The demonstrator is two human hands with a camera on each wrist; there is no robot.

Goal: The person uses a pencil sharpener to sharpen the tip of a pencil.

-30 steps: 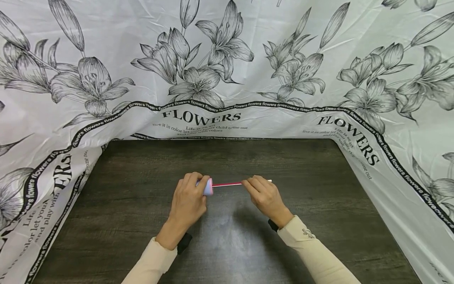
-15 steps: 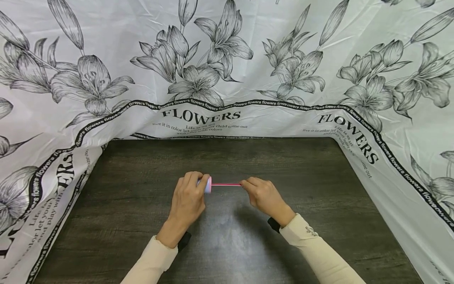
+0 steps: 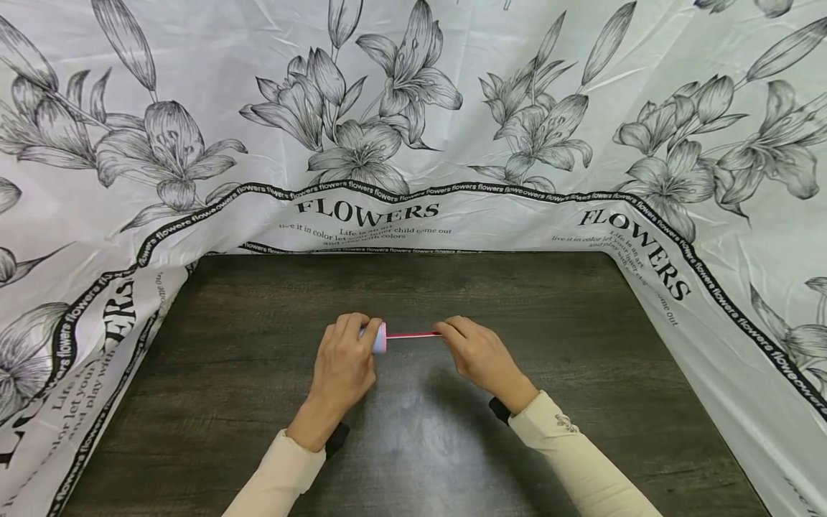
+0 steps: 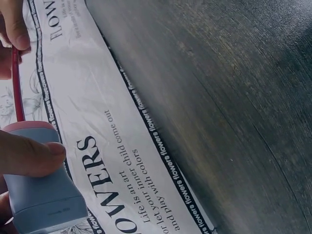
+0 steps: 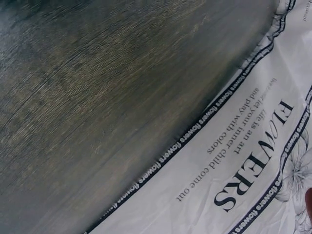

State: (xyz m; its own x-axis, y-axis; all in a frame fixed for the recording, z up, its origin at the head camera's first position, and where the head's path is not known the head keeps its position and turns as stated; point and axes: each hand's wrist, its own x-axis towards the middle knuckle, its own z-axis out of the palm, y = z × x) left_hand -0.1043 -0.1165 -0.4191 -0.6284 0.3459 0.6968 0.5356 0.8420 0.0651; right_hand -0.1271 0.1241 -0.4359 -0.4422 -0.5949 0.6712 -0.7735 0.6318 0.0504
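Note:
My left hand [image 3: 342, 359] grips a small blue pencil sharpener [image 3: 380, 339] with a pink rim, its rimmed end facing right. In the left wrist view the sharpener [image 4: 46, 200] has a rounded, waisted body, and the thumb [image 4: 34, 157] lies across it. A thin red pencil [image 3: 411, 334] runs from that pink end to my right hand [image 3: 481, 355], whose fingertips pinch it. The pencil's far end is hidden behind the right hand. Both hands are over the middle of the table. Only a sliver of a finger [image 5: 309, 204] shows at the right wrist view's edge.
A dark wood-grain table [image 3: 549, 301] lies under both hands. White cloth [image 3: 517, 222] printed with black flowers and lettering hangs behind it and along both sides. Black bands sit at both wrists below cream sleeves [image 3: 575, 452].
The pencil's pale end, seen beyond the right hand a second ago, is now hidden. The right hand has shifted slightly left along the pencil's line; the left hand stays almost in place.

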